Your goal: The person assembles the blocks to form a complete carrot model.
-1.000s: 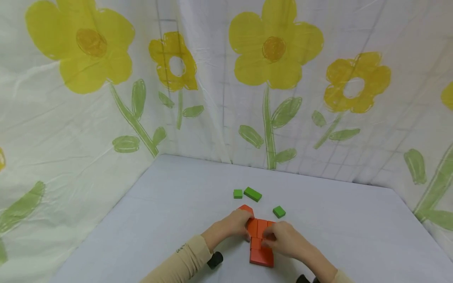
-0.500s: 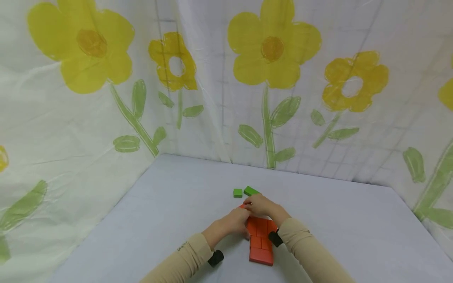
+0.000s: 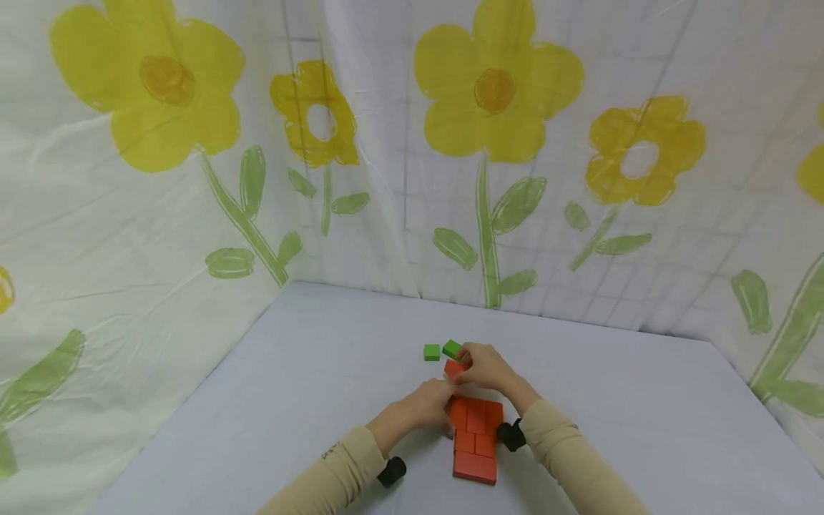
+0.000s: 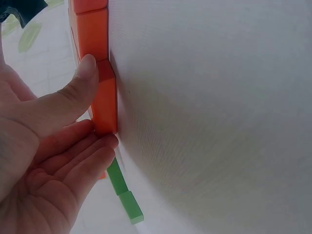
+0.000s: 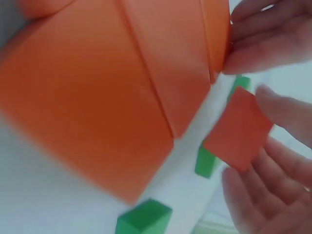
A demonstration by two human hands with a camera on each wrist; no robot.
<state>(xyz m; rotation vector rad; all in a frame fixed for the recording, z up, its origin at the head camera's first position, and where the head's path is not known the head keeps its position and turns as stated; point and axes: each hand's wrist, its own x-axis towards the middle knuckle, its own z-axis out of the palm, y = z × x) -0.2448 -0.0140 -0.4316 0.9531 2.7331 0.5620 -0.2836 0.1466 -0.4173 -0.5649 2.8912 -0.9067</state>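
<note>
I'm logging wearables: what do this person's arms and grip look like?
The left sleeve and right sleeve are beige, the left with a small dark marking near its cuff. A black object shows by each wrist. Left grip and right grip are gloveless.

Red block (image 3: 453, 369) — held in right fingers (image 3: 468, 351).

Worktop (image 3: 322, 372): pale, smooth, is spreading across the foreground. Cloth backdrop (image 3: 386, 236): whitish, creased, is hanging behind the far edge and running along the left and right sides; faint dark lines (image 3: 406, 179) are showing through. Flowers (image 3: 496, 93): yellow, with orange or white centres, are standing across the cloth on green stems (image 3: 487, 229) with leaves (image 3: 518, 205). Light: soft, is falling over everything.
</note>
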